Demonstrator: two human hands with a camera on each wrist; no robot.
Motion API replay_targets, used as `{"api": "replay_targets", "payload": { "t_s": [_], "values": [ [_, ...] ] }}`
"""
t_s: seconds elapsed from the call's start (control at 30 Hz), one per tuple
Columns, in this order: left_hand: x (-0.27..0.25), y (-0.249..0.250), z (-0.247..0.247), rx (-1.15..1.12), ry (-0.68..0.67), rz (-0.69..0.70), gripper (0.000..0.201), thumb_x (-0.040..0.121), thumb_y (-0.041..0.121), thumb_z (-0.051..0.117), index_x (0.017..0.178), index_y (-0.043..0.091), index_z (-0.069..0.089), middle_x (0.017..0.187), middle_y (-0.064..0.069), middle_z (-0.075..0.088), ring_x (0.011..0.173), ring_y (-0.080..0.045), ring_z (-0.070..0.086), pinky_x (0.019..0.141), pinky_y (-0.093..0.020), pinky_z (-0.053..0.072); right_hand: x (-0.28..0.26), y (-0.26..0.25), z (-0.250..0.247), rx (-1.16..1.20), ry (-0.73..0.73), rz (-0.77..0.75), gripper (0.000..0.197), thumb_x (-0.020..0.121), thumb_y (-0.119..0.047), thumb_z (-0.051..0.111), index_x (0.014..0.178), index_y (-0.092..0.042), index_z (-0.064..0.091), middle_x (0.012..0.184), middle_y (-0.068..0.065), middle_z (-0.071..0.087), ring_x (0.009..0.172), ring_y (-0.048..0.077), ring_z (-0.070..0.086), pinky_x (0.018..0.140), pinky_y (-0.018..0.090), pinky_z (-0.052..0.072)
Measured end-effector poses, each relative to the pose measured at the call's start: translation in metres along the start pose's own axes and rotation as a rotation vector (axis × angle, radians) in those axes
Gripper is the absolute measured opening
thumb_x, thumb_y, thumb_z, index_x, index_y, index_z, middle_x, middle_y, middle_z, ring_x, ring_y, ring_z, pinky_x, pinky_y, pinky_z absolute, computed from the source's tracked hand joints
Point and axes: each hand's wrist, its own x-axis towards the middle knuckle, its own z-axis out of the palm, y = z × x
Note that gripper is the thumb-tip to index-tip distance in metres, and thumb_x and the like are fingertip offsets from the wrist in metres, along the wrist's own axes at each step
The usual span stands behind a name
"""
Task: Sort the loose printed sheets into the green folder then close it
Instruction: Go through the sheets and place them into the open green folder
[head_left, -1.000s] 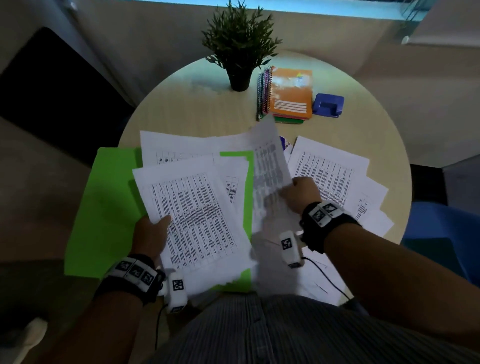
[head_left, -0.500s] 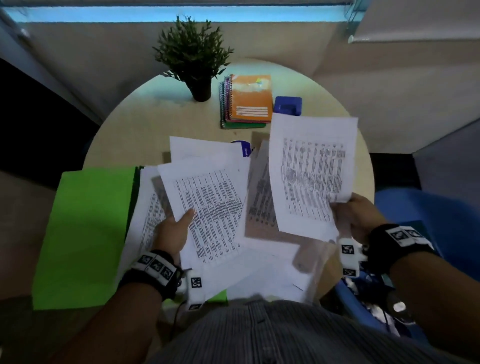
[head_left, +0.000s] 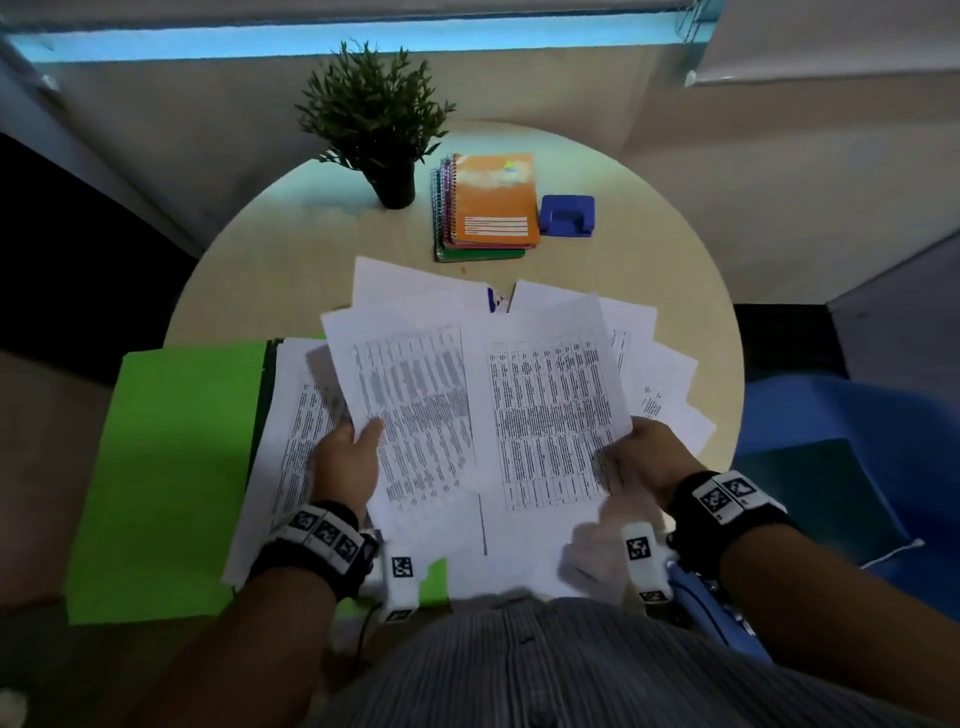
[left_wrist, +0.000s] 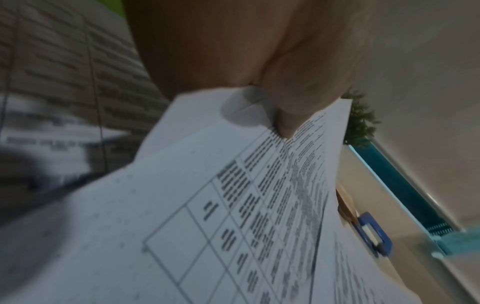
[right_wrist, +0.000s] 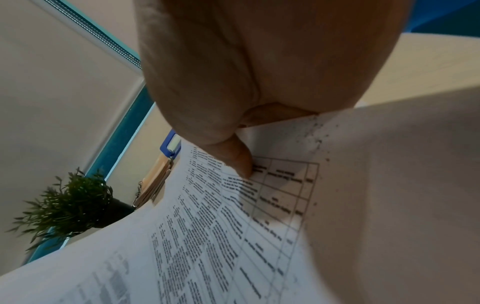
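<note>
The green folder (head_left: 171, 467) lies open at the table's left, hanging over the near edge, with printed sheets (head_left: 296, 441) spread over its right half. My left hand (head_left: 348, 457) pinches a printed sheet (head_left: 410, 410) by its left edge, thumb on top (left_wrist: 288, 115). My right hand (head_left: 644, 457) pinches another printed sheet (head_left: 550, 410) at its lower right, thumb on top (right_wrist: 239, 158). This right sheet overlaps the left one. More loose sheets (head_left: 660, 374) lie fanned out beneath on the table's right side.
On the round table (head_left: 291, 260) at the back stand a potted plant (head_left: 379, 124), a stack of spiral notebooks (head_left: 493, 202) and a blue hole punch (head_left: 566, 215). A blue chair (head_left: 852, 467) is at the right, close to my right arm.
My right hand has brought its sheet from up at the right down and leftward, so it now overlaps the sheet in my left hand. The left hand has kept its hold.
</note>
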Motion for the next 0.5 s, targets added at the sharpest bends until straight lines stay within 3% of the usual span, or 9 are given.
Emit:
{"api": "replay_targets", "payload": {
  "t_s": [0.07,0.13,0.23,0.3,0.37,0.43,0.5],
  "values": [
    [0.004,0.004,-0.019,-0.034,0.102,0.071,0.023,0.098,0.03,0.06,0.113,0.017,0.071,0.095,0.003,0.068,0.093,-0.024,0.064,0.092,-0.041,0.052,-0.003,-0.008,0.002,0.021,0.022,-0.026,0.018,0.076,0.015,0.048,0.08,0.012,0.065,0.076,0.045,0.062,0.061,0.037,0.057,0.064,0.05,0.049],
    [0.008,0.012,-0.041,-0.069,0.203,0.14,0.029,0.099,0.028,0.059,0.116,0.007,0.069,0.098,-0.003,0.065,0.093,-0.02,0.06,0.087,-0.035,0.048,-0.003,-0.016,0.004,0.065,0.031,-0.044,0.02,0.08,0.017,0.045,0.092,0.016,0.062,0.072,0.046,0.057,0.064,0.038,0.055,0.065,0.05,0.047],
    [0.023,0.01,-0.071,-0.07,0.267,0.104,0.039,0.095,0.039,0.061,0.085,0.002,0.061,0.077,-0.011,0.053,0.073,-0.019,0.048,0.066,-0.035,0.04,-0.002,-0.028,0.008,0.155,0.035,-0.051,0.023,0.081,0.018,0.044,0.094,0.012,0.061,0.065,0.029,0.053,0.061,0.035,0.05,0.063,0.047,0.043],
    [0.028,0.01,-0.083,-0.112,0.29,0.087,0.048,0.085,0.054,0.064,0.08,0.007,0.058,0.074,-0.009,0.051,0.069,-0.019,0.046,0.062,-0.037,0.041,0.0,-0.035,0.011,0.198,0.018,-0.056,0.02,0.078,0.018,0.045,0.087,0.007,0.06,0.056,0.023,0.052,0.054,0.03,0.047,0.054,0.039,0.041],
    [0.027,0.013,-0.087,-0.218,0.306,0.079,0.046,0.082,0.057,0.066,0.094,0.013,0.068,0.088,-0.005,0.064,0.078,-0.021,0.058,0.072,-0.041,0.05,0.001,-0.042,0.014,0.228,0.024,-0.061,0.016,0.075,0.016,0.048,0.084,0.009,0.058,0.055,0.022,0.053,0.051,0.029,0.047,0.048,0.031,0.041],
    [0.023,0.018,-0.084,-0.27,0.31,0.066,0.048,0.089,0.047,0.067,0.121,0.012,0.066,0.115,-0.004,0.067,0.102,-0.024,0.062,0.091,-0.041,0.05,0.003,-0.046,0.017,0.284,0.007,-0.052,0.03,0.069,0.008,0.054,0.098,0.014,0.061,0.073,0.033,0.061,0.064,0.037,0.058,0.057,0.039,0.049],
    [0.017,0.022,-0.077,-0.281,0.294,0.005,0.064,0.089,0.049,0.068,0.137,0.009,0.057,0.132,-0.004,0.062,0.118,-0.025,0.058,0.104,-0.042,0.046,0.003,-0.049,0.02,0.323,-0.044,-0.047,0.04,0.073,0.007,0.058,0.112,0.012,0.062,0.095,0.038,0.066,0.079,0.042,0.065,0.068,0.046,0.054]
  ]
}}
